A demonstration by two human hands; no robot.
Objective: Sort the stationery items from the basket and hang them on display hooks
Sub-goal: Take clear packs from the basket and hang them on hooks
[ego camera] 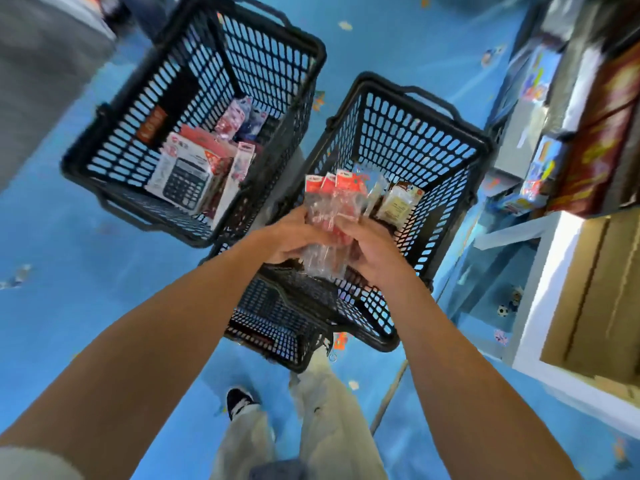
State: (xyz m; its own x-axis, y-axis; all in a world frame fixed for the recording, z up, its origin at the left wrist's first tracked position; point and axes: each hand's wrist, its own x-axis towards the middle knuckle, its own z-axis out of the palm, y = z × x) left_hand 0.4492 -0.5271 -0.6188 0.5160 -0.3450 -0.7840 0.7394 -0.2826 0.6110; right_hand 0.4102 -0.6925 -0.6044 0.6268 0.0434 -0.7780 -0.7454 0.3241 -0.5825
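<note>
Both my hands hold a bundle of clear plastic packets with red header cards point(330, 202) above the right black basket point(446, 133). My left hand point(291, 237) grips the bundle from the left side. My right hand point(370, 247) grips it from the right, fingers curled round the packets. A beige packet point(396, 204) lies in that basket behind the bundle. The left black basket point(104, 147) holds a boxed calculator point(183, 178), a long pink-and-white box point(230, 188) and patterned packets point(239, 119).
A third black basket point(277, 323) stands under the right one, near my legs. Shelving with coloured boxes point(540, 168) and a cardboard carton point(595, 296) lines the right side. A grey unit point(41, 71) is at the upper left. Blue patterned floor surrounds everything.
</note>
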